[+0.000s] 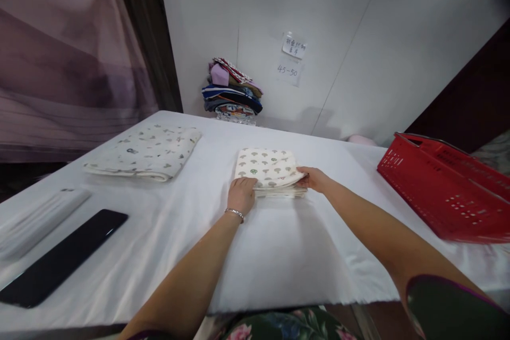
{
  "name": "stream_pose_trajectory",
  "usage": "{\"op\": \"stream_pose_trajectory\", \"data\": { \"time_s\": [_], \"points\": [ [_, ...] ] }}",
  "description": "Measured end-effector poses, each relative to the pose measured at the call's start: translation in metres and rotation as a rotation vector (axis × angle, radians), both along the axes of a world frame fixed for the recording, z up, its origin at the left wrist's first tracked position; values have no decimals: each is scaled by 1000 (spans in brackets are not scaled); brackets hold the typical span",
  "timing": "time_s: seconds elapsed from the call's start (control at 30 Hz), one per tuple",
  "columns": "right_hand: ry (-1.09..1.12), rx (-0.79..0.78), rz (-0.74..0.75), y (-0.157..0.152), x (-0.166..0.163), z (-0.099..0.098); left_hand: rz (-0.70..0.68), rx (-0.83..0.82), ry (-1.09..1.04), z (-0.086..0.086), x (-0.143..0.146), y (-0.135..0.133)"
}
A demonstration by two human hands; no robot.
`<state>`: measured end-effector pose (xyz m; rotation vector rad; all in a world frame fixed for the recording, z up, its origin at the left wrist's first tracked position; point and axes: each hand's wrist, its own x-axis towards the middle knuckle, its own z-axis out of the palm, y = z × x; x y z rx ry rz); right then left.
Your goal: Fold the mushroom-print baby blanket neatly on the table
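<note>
A folded white cloth (268,166) printed with small grey-green mushrooms lies in several layers on the table in front of me. My left hand (242,195) is closed at its near left corner, fingertips over the fabric. At the right edge, my right hand (313,178) pinches the upper layers between thumb and fingers. They sit slightly raised there, so the lower folds show beneath along the near side. The fingertips of my right hand are partly hidden by the fabric.
Another folded printed cloth (153,151) lies on the white-covered table (279,265) at left. Nearer are a black phone-like slab (66,257) and a long white packet (42,220). A red plastic basket (446,191) stands right. Folded fabrics (232,90) are stacked against the wall.
</note>
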<state>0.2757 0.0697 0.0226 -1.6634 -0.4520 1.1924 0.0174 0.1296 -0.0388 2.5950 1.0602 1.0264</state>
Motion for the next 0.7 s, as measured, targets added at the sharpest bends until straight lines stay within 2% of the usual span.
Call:
{"op": "stream_pose_trajectory", "data": {
  "time_s": [0.13,0.27,0.5,0.7],
  "points": [
    [21,102,-101,3,-8,-10,-5,-5,-5,1,-1,-1],
    [55,114,-128,4,-10,-16,-5,-12,-1,2,-1,-2],
    [85,-4,-27,2,2,-9,-5,6,-10,0,-1,0],
    [-42,-34,42,7,6,3,-5,-3,-7,-1,-1,0]
  ]
}}
